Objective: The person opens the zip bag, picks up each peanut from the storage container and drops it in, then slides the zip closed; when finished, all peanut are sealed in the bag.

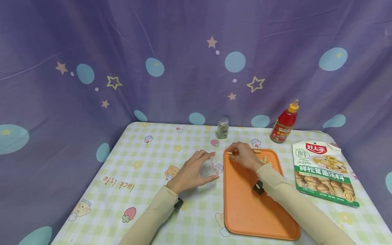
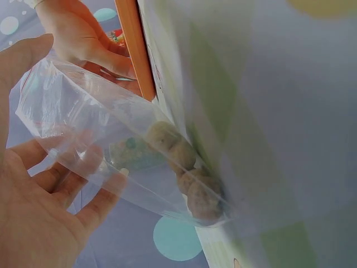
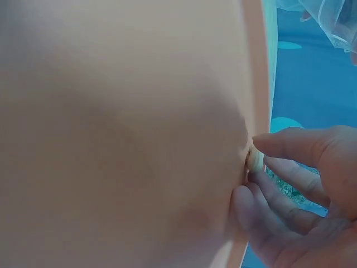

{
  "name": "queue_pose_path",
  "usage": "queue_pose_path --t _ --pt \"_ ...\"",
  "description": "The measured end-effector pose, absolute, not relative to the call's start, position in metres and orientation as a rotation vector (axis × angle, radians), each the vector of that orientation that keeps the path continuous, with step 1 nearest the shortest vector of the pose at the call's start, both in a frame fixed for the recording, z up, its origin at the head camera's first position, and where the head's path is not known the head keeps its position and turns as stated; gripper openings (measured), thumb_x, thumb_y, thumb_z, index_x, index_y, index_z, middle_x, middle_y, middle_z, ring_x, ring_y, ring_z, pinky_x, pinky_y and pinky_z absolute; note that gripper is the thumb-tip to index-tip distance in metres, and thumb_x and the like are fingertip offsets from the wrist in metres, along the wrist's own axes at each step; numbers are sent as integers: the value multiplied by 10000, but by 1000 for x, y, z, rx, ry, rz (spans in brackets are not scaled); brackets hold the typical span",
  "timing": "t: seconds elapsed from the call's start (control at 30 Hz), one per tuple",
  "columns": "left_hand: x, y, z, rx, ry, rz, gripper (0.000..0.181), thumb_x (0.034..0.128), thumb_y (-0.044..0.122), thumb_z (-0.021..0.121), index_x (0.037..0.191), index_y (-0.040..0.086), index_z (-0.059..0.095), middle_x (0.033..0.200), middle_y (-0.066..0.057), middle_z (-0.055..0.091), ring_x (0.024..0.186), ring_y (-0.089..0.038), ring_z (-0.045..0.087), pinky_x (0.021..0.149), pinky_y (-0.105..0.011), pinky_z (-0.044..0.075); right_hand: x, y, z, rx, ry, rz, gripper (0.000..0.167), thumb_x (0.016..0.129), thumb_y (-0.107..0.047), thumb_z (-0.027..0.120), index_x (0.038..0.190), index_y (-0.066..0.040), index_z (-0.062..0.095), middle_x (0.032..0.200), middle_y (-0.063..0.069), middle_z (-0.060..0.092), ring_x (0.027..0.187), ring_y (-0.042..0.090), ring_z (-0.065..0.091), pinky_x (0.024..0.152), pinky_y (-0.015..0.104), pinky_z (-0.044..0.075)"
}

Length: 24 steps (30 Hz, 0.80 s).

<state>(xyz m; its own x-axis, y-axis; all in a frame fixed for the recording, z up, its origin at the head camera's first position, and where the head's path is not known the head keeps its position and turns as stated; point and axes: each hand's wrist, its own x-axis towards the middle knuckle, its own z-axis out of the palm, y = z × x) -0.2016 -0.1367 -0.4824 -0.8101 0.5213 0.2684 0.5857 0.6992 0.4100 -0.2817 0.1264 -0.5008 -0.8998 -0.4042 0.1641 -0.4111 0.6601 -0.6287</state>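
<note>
My left hand holds a clear plastic bag by its mouth, thumb and fingers spread apart, left of an orange tray. Several brown rounded pieces lie at the bottom of the bag. At the tray's far left corner, my right hand pinches a small pale piece between thumb and fingers. More pale pieces lie on the far part of the tray, partly hidden by that hand.
Behind the tray stand a small shaker jar and a red squeeze bottle with a yellow cap. A green-and-white food packet lies to the tray's right. A patterned curtain hangs along the far edge of the checked table.
</note>
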Motion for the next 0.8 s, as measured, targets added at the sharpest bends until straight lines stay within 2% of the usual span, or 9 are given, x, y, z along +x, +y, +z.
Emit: queue_pose_path --t 0.13,0.43,0.8 --pt "-202 -136 -482 -905 -2773 -724 825 886 642 737 1561 238 487 1295 73 568 1177 -96 528 1037 -316 529 -282 125 -501 714 -2871 1087 136 911 -67 770 1044 -43 788 975 113 753 864 208 681 795 352 551" --pt "-200 -135 -483 -910 -2754 -741 819 882 629 750 1550 225 502 1281 75 569 1166 -94 525 1019 -318 538 -276 121 -501 734 -2877 1090 71 913 -23 756 984 -16 762 918 128 759 840 236 704 797 401 586" --pt "-200 -136 -482 -914 -2764 -741 817 885 632 745 1553 231 499 1285 78 565 1168 -94 516 1029 -312 530 -262 117 -499 725 -2839 1164 119 901 -8 763 1020 -12 764 958 120 766 856 221 716 791 384 601"
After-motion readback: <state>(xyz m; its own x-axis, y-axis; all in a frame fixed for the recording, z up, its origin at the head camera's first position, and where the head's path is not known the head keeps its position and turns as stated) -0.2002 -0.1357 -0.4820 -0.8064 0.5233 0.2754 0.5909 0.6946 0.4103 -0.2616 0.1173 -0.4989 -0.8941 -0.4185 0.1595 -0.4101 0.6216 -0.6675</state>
